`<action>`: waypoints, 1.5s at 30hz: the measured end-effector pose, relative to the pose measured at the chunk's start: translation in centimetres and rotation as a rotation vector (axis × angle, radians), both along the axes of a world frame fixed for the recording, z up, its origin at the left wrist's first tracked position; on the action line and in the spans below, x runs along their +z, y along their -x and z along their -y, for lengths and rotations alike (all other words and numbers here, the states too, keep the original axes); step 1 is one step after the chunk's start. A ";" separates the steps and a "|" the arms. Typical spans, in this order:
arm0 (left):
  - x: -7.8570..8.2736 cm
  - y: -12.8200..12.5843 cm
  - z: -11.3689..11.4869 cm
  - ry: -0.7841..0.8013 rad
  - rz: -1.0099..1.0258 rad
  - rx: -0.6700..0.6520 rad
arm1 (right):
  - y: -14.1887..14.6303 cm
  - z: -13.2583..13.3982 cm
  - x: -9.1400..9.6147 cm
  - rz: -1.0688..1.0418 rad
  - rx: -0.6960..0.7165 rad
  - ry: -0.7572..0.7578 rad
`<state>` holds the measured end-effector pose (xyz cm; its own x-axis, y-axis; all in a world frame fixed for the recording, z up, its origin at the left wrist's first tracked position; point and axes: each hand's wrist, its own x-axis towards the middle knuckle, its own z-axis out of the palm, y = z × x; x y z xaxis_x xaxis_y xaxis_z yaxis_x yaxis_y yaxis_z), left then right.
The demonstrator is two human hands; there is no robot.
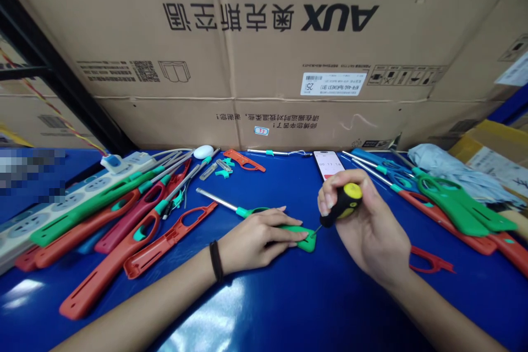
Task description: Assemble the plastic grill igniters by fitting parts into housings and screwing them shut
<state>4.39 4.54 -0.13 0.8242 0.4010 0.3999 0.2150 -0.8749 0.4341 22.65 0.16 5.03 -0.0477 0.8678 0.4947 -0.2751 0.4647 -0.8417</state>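
A green long-necked lighter [307, 242] lies on the blue tabletop, its metal tube [215, 198] pointing up and left. My left hand [254, 237] presses it down, fingers over its body and hiding most of the handle. In my right hand [373, 234] is a yellow and black screwdriver [345, 204], gripped by its handle and tilted. Its thin shaft reaches down to the end of the green handle. The tip seems to touch there, near a small hole or screw too small to make out.
Several green and red lighters [105, 267] lie on the left beside a white power strip [93, 190]. A red half shell [165, 242] is near them. More lighters [457, 209] lie on the right. A phone [328, 163] and a large cardboard box [264, 55] are behind.
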 end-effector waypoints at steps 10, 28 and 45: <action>-0.1 0.0 0.1 -0.008 0.027 -0.002 | -0.1 -0.2 0.1 -0.017 -0.109 -0.105; 0.6 0.6 -0.1 0.035 0.259 0.145 | -2.0 -1.3 0.9 0.792 -0.247 0.071; 0.1 0.5 -0.4 0.147 0.165 0.692 | -0.8 -2.0 -1.6 1.192 -0.222 0.278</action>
